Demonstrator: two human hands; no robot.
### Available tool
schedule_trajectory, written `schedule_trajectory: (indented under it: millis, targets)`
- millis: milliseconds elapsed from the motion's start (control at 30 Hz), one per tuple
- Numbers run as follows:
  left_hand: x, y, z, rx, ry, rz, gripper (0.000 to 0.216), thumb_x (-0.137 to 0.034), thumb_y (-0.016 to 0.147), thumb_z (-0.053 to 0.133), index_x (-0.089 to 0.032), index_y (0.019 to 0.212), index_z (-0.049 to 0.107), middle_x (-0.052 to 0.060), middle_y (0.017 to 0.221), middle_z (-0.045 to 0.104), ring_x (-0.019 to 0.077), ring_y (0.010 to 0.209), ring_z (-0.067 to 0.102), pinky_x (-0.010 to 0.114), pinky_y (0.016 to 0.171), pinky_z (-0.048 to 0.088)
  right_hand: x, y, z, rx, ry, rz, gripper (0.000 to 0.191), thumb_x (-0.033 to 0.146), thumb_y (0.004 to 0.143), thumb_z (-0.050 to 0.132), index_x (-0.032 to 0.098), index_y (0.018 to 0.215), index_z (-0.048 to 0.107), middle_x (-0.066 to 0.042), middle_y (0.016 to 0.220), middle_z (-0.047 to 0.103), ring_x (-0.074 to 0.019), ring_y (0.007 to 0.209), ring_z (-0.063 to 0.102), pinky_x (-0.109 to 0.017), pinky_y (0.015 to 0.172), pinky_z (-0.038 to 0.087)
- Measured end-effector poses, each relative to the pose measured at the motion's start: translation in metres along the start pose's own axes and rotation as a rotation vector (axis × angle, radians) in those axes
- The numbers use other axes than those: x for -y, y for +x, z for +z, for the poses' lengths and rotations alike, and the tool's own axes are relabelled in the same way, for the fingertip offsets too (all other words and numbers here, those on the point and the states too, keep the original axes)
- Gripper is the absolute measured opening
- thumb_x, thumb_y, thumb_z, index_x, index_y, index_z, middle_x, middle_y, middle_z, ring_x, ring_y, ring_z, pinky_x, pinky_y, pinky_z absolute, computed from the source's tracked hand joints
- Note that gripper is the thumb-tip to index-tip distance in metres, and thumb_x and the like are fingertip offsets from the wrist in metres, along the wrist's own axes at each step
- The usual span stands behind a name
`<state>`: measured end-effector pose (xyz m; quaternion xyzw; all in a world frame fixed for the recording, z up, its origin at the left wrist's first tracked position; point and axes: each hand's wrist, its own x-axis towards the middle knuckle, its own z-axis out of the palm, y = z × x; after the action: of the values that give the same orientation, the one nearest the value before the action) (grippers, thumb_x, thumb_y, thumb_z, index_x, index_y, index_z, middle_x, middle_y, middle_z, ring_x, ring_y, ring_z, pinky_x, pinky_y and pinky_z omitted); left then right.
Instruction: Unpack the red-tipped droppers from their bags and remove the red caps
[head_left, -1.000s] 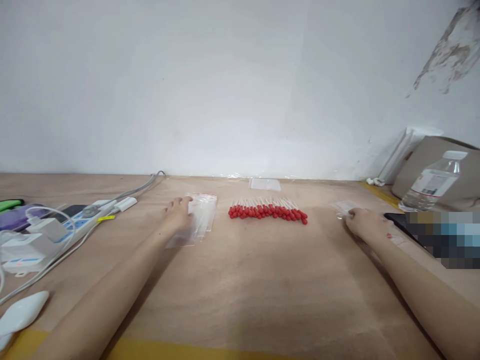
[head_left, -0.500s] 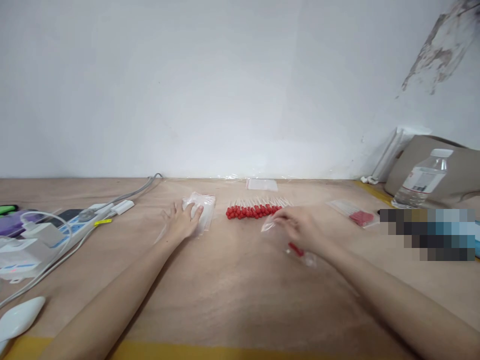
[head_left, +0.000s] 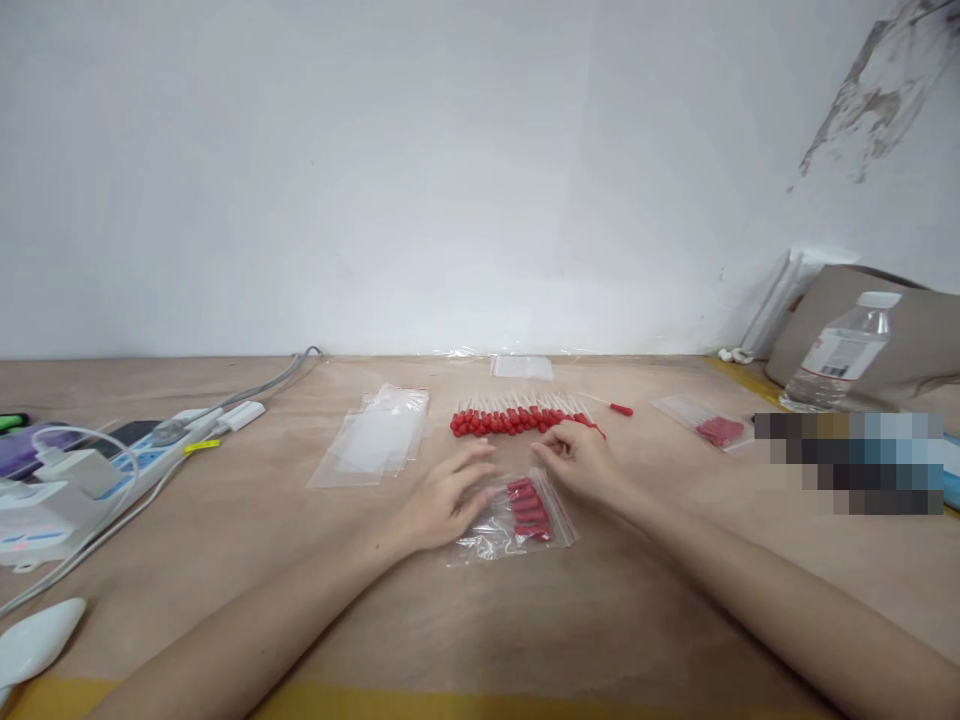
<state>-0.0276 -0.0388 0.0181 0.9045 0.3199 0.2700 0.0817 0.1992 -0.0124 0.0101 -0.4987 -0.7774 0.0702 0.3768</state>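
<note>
Our clear bag (head_left: 491, 535), nearer us than the red-tipped row (head_left: 510, 420), looks light and floppy, best pinched by an edge, its long axis roughly along that row, red ends (head_left: 531, 510) pointing away from our left hand (head_left: 448, 497) with fingers spread, while whether our right hand (head_left: 581, 465) with curled fingers grips anything, we cannot tell.

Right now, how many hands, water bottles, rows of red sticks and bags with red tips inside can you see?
Hands: 2, left hand, right hand
Water bottle: 1
Row of red sticks: 1
Bags I can tell apart: 2, near bag, far bag
Total: 6
</note>
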Motion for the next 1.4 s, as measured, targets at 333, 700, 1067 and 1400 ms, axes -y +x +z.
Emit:
schedule_trajectory:
  millis: [333,700,1067,1400]
  targets:
    - [0.001,0.003,0.001,0.465,0.078,0.07,0.069,-0.055,0.081,0.041,-0.028,0.137,0.012,0.006,0.143,0.019,0.0253,0.131,0.015,0.051,0.105,0.007,-0.004,-0.037,-0.009,0.337,0.129,0.17,0.042,0.055,0.071,0.051,0.016,0.057,0.059,0.002,0.055,0.055,-0.0099,0.055,0.045,-0.022,0.055,0.03]
    - [-0.005,0.009,0.006,0.07,0.001,0.002,0.041,-0.038,0.085,0.044,-0.02,0.122,0.046,0.01,0.125,0.045,0.0221,0.118,0.04,0.039,0.099,0.034,0.01,-0.04,-0.002,0.417,0.38,0.408,0.035,0.049,0.067,0.057,0.015,0.059,0.063,0.003,0.051,0.053,-0.0101,0.055,0.045,-0.022,0.056,0.034]
    - [-0.008,0.017,0.026,-0.103,0.043,0.42,0.024,-0.017,0.087,0.039,-0.019,0.098,0.06,0.009,0.099,0.06,0.0166,0.097,0.053,0.03,0.081,0.047,0.028,-0.039,0.0,0.414,0.434,0.517,0.038,0.052,0.057,0.065,0.014,0.058,0.06,0.005,0.051,0.048,-0.008,0.055,0.042,-0.022,0.059,0.031]
    - [-0.007,0.019,0.022,-0.012,0.234,0.502,0.02,-0.016,0.088,0.038,-0.014,0.087,0.058,0.006,0.093,0.062,0.0158,0.096,0.054,0.028,0.084,0.045,0.022,-0.04,0.005,0.487,0.554,0.304,0.04,0.055,0.068,0.055,0.015,0.06,0.052,0.006,0.051,0.04,-0.0069,0.052,0.034,-0.02,0.052,0.027]
